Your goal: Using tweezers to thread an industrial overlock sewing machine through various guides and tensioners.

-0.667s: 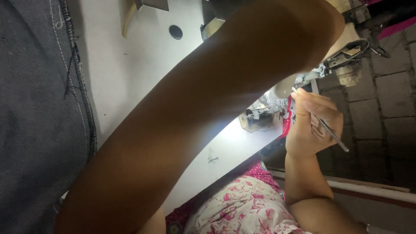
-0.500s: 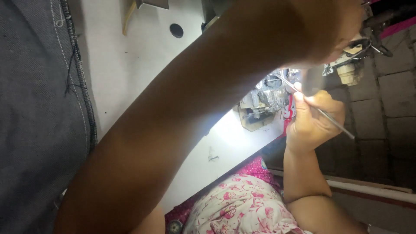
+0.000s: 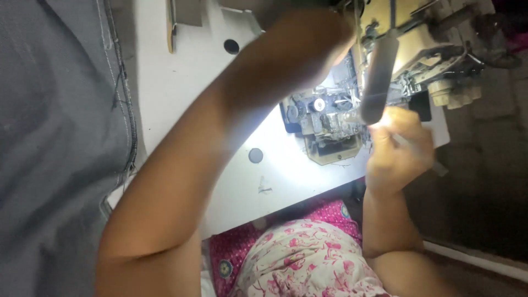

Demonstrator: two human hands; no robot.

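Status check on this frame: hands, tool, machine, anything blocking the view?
Right hand grips thin tweezers beside sewing machine needle area. Left hand out of sight; left forearm crosses white table, hiding much.

- A white sewing table (image 3: 181,93) carries everything; two round dark holes show in its top, one above-left of the sewing machine, one below-left of it.
- The cream sewing machine (image 3: 418,38) stands at its upper right.
- Grey denim fabric (image 3: 55,137) lies well left of the machine, covering the table's left side.

Tailoring workshop: sewing machine (image 3: 385,71), grey cloth (image 3: 49,143)
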